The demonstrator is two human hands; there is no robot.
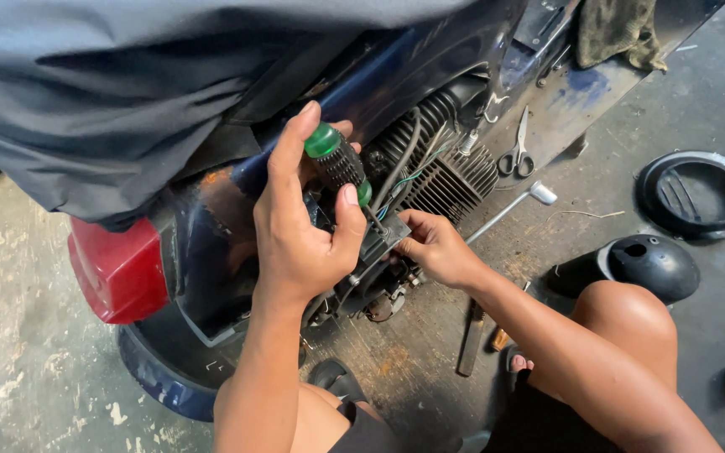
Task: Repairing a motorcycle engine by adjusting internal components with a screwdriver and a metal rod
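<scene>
My left hand (304,222) grips a screwdriver (339,161) with a green and black handle, its tip pointing down at a small grey metal part (383,237) on the engine. My right hand (435,246) pinches that grey part from the right side. Both hands work at the finned engine cylinder (446,172) of a dark blue scooter (396,71) lying on its side. Black hoses and thin green wires run past the screwdriver.
Scissors (516,155) and a chrome socket wrench (509,210) lie on the floor to the right. A round black cover (696,195) and a black domed shroud (648,264) sit further right. A red tail light (117,273) is at left. My bent knees fill the lower edge.
</scene>
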